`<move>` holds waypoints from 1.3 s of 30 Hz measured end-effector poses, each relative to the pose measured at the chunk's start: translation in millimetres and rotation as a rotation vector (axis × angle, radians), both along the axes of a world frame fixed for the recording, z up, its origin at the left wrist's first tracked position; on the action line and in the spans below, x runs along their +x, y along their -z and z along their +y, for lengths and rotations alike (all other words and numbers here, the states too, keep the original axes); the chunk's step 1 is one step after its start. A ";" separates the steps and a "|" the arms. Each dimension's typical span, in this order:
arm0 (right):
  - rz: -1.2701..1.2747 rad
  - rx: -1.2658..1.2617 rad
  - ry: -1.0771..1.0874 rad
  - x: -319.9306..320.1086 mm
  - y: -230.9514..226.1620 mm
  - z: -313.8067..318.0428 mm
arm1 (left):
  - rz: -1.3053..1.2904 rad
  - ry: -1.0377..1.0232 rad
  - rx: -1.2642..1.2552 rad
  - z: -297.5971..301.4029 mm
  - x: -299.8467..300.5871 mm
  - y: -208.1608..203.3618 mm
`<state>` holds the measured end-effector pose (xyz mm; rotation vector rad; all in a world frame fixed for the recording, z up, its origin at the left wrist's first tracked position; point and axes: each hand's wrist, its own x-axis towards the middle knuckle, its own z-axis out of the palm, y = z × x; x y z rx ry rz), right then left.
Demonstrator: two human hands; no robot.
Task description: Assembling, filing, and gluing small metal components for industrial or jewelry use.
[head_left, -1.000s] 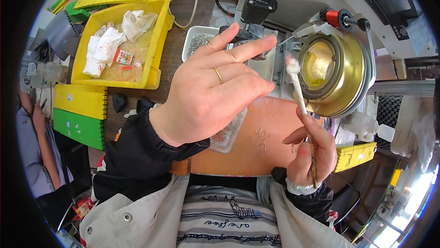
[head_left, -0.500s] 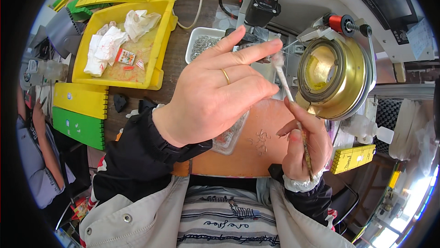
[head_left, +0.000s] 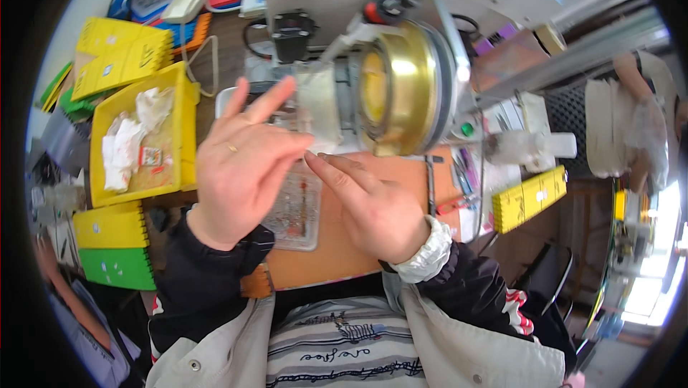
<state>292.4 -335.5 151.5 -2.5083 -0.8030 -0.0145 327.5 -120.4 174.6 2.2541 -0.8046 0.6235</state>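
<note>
My left hand (head_left: 244, 173) hovers above the work surface, thumb and a finger pinched together, two other fingers raised and spread. My right hand (head_left: 383, 216) meets it from the right, its fingertips pressed together almost against the left fingertips. Whatever lies between the fingertips is too small to make out. Below them is an orange-brown mat (head_left: 344, 262) and a clear plastic tray (head_left: 299, 234) with small bits in it, partly covered by my left hand. Behind my hands stands a machine with a gold-coloured round bowl (head_left: 417, 73). A white tray (head_left: 223, 101) is mostly hidden behind my left hand.
A yellow bin (head_left: 188, 123) with crumpled tissues stands at left, beside yellow (head_left: 107, 227) and green (head_left: 115, 267) notched boards. A black motor-like block (head_left: 292, 37) sits behind. At right are a clear bottle (head_left: 512, 148), pens and a yellow notched board (head_left: 530, 198). Other people sit nearby.
The white-tipped stick that my right hand held is out of sight. My right hand has come leftward to my left fingertips. The view has swung right.
</note>
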 end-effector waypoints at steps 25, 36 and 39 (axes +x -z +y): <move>0.064 0.549 0.587 -38.7 21.1 -104.4 | -0.053 -0.082 -0.003 -5.9 -2.1 2.0; -0.265 0.478 0.568 -62.5 64.1 -94.2 | -0.077 -0.079 0.003 -7.6 -6.7 4.4; -0.240 0.509 0.604 -62.7 57.8 -97.8 | -0.112 -0.053 -0.018 -15.9 -7.2 1.0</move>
